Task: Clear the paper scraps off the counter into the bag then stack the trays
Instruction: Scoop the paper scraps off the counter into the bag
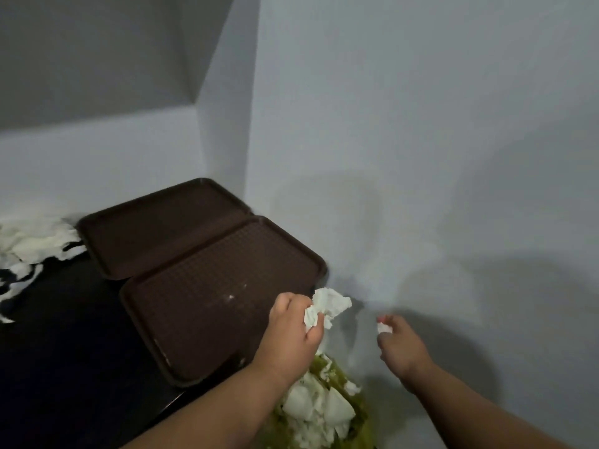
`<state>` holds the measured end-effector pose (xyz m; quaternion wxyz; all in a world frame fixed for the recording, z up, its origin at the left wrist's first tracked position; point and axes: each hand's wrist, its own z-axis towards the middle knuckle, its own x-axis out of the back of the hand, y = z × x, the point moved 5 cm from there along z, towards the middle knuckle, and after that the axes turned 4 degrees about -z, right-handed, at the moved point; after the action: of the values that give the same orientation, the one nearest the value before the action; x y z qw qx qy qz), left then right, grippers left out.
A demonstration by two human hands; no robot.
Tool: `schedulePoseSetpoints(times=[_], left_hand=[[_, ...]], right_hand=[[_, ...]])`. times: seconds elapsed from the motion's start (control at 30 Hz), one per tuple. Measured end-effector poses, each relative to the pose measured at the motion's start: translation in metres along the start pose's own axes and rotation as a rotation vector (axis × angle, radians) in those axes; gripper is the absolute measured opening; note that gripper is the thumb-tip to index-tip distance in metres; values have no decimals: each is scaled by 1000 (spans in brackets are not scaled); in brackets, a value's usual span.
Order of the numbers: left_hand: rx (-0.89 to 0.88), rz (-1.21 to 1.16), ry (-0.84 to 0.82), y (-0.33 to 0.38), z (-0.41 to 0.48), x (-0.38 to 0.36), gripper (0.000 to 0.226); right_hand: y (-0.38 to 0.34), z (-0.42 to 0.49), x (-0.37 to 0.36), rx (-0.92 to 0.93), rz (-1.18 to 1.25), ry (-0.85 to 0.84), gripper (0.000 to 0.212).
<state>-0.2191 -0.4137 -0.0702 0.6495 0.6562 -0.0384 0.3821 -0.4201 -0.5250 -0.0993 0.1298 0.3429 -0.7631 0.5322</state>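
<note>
Gripping crumpled paper [329, 307], the left hand [293, 332] closes; right hand [400, 343] pinches a scrap [384, 328].

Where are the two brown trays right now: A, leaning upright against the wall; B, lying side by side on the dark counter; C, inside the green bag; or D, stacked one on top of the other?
B: the near tray and the far tray lie flat next to each other on the dark counter, not yet stacked, while both hands hold paper scraps.
</note>
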Motion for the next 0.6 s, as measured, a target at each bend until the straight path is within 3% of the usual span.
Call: schedulePoseSetpoints(times=[0.27,0.4,0.47,0.53,0.6], left_hand=[[286,36,-127,-37,0,-68,41],[406,-41,-205,-52,2,-84,91],[457,-95,-238,-59,2,-90,109],[478,-92,-260,-64,-1,-92,104],[478,-66,-256,-67,-3,-89,84]], right_hand=[[46,22,-16,-95,26,-119,42],[48,22,-24,-71,-18,-187,63],[48,23,-27,-63,-37,-207,64],[49,22,-29,-63,-47,-215,60],[46,19,-29,-50,-37,-214,55]])
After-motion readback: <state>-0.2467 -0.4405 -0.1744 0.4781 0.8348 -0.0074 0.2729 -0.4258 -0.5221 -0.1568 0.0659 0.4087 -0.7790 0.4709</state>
